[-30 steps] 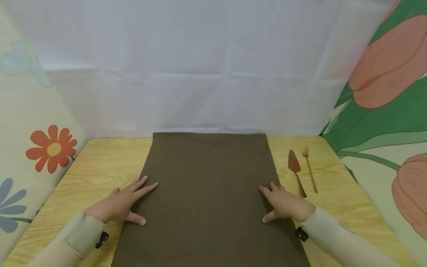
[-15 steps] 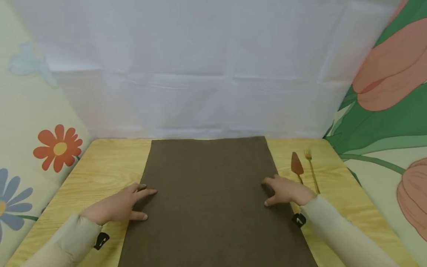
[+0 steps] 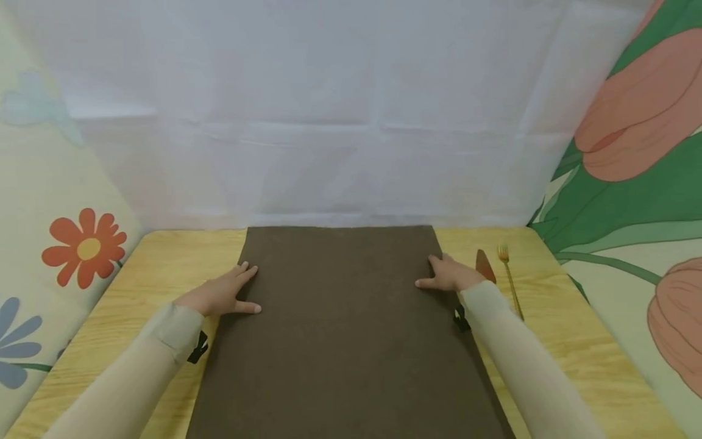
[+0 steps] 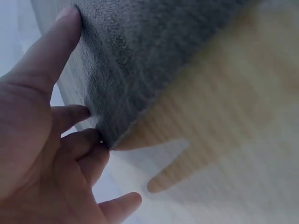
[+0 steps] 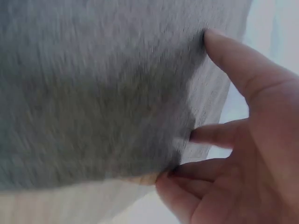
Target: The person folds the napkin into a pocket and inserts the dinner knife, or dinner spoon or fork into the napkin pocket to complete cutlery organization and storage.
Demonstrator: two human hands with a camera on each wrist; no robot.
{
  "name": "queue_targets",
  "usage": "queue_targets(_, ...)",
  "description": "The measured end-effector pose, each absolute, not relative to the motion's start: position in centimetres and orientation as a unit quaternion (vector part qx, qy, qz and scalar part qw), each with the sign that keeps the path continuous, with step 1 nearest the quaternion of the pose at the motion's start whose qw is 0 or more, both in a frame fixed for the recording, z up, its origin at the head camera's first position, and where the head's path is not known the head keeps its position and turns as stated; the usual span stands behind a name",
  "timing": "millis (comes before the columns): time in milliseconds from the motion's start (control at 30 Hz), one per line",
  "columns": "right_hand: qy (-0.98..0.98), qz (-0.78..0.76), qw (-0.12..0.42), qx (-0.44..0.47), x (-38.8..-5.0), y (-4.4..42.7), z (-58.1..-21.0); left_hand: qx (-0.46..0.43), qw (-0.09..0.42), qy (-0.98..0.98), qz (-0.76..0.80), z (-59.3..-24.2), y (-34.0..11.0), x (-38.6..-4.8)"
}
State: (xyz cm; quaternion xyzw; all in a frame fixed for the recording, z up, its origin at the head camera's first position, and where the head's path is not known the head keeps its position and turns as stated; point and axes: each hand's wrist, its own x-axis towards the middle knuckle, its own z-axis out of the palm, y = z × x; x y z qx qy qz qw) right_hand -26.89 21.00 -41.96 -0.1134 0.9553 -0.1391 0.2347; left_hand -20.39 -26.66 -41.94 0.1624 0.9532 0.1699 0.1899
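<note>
A dark brown cloth (image 3: pixel 334 341) lies spread lengthwise over the wooden table, its far edge close to the white backdrop. My left hand (image 3: pixel 219 297) rests on its left edge with fingers spread. Across from it, my right hand (image 3: pixel 451 274) touches the right edge, thumb on top of the cloth. In the left wrist view, fingertips (image 4: pixel 70 18) meet the cloth (image 4: pixel 140 51), and other fingers lie at its border. In the right wrist view, thumb and fingers press the cloth (image 5: pixel 93 102) near its edge. Neither hand grips a fold.
Right of the cloth lie a cake server (image 3: pixel 484 266), its handle hidden by my right sleeve, and a gold fork (image 3: pixel 511 280). The table (image 3: pixel 120 292) shows on both sides. Behind it hangs a white sheet (image 3: pixel 329 122); flower-patterned panels (image 3: pixel 620 238) flank both sides.
Both hands have moved forward along the cloth's edges, toward its far end. The far edge, slanted half a second ago, now lies nearly straight. My right arm now covers the cake server's handle.
</note>
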Motion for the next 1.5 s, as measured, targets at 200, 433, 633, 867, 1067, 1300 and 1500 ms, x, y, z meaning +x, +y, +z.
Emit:
queue_targets(200, 0.961, -0.082, 0.252, -0.078, -27.4, 20.5, -41.3, 0.158, 0.209, 0.946, 0.190, -41.6, -26.9, -21.5)
queue_targets(433, 0.962, -0.104, 0.238, -0.082, -28.3, 20.5, -41.5, 0.171, 0.155, 0.955, 0.188, -42.1, -27.5, -22.2)
queue_targets(633, 0.964, -0.143, 0.175, -0.136, -27.8, 17.4, -41.7, 0.189, 0.100, 0.953, 0.216, -41.9, -23.5, -23.1)
queue_targets(867, 0.945, -0.129, 0.219, -0.204, -25.5, 10.3, -42.7, 0.211, 0.156, 0.950, 0.168, -43.2, -17.4, -23.3)
queue_targets(1067, 0.945, -0.121, 0.252, -0.173, -25.0, 12.3, -42.9, 0.184, 0.194, 0.955, 0.127, -43.4, -19.9, -23.1)
queue_targets(1300, 0.946, -0.107, 0.257, -0.167, -26.0, 18.1, -42.6, 0.144, 0.202, 0.961, 0.121, -42.2, -24.6, -22.0)
queue_targets(1500, 0.952, -0.101, 0.249, -0.146, -24.6, 18.7, -42.0, 0.130, 0.188, 0.968, 0.106, -41.4, -23.1, -20.6)
